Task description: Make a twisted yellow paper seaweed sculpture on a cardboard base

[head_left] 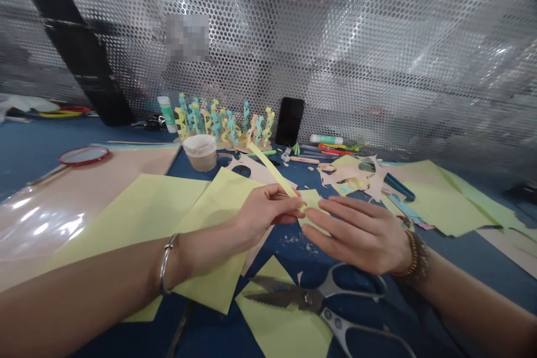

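Observation:
My left hand [268, 212] pinches a long narrow strip of pale yellow paper [272, 170] between thumb and fingers, and the strip rises up and away from it. My right hand [356, 235] is close by with its fingers spread a little, the fingertips reaching the strip's lower end and a small yellow paper scrap [312, 199]. Below my hands lie kitchen scissors [314, 299] with silver handles and serrated blades, on a yellow sheet [277, 319] and the blue table top [268, 246]. Another yellow sheet [213, 224] passes under my left wrist.
Behind my hands stand folded paper cut-outs [222, 123] in yellow and teal, a glue stick [166, 114], a paper cup [200, 152] and an upright phone [289, 121]. Cut pink paper [348, 173] and yellow sheets [444, 201] lie to the right. A perforated metal screen [335, 39] closes the back.

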`<state>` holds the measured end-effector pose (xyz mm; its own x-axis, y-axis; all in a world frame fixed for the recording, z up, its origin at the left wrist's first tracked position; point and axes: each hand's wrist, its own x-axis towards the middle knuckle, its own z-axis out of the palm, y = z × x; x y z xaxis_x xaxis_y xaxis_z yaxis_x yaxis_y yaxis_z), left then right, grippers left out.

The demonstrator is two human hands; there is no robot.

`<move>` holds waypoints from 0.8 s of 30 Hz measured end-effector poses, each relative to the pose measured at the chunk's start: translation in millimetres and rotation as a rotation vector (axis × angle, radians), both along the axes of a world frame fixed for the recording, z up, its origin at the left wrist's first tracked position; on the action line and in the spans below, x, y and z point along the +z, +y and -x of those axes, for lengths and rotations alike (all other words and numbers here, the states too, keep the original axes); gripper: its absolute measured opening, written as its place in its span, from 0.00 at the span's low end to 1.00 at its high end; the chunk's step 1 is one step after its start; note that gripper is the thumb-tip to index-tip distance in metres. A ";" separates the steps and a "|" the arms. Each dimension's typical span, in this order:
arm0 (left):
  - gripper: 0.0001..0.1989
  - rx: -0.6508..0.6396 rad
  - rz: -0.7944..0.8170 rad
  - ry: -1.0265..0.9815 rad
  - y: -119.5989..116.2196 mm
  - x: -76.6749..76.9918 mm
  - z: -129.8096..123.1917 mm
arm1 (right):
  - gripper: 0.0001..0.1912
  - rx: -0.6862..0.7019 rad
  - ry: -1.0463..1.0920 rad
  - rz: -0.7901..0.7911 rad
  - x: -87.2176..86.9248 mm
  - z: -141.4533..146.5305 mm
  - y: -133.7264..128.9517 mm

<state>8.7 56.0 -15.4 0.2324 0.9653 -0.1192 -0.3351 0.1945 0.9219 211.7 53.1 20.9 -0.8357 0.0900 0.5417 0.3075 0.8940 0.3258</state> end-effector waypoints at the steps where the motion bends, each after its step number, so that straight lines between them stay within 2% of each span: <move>1: 0.11 -0.009 -0.013 0.006 -0.9 0.3 -0.1 | 0.16 -0.002 -0.023 -0.050 1.9 1.4 -0.6; 3: 0.11 -0.026 -0.024 0.022 -3.4 1.3 -0.6 | 0.18 -0.044 -0.017 -0.102 4.3 3.2 -1.1; 5: 0.11 -0.056 -0.013 0.031 -6.1 2.4 -1.5 | 0.19 -0.091 0.019 -0.072 4.0 3.1 -0.5; 9: 0.11 -0.147 -0.016 0.042 -10.3 2.8 -2.8 | 0.14 -0.184 0.146 -0.032 -1.6 2.8 1.1; 11: 0.11 -0.153 -0.039 0.057 -11.4 2.8 -3.1 | 0.11 -0.226 0.228 0.035 -4.1 5.4 1.3; 14: 0.10 -0.102 -0.113 0.097 -11.8 3.4 -3.4 | 0.10 -0.271 0.384 0.278 -6.3 12.5 0.2; 19: 0.08 0.021 -0.216 0.154 -10.3 2.4 -2.9 | 0.08 -0.408 0.542 0.901 -9.8 23.7 -3.3; 22: 0.09 0.038 -0.222 0.220 -9.3 -0.5 -2.1 | 0.07 -0.393 0.623 1.214 -12.6 25.9 -3.0; 24: 0.10 0.039 -0.221 0.241 -8.7 -2.6 -2.0 | 0.10 -0.361 0.698 1.354 -14.1 25.9 -1.5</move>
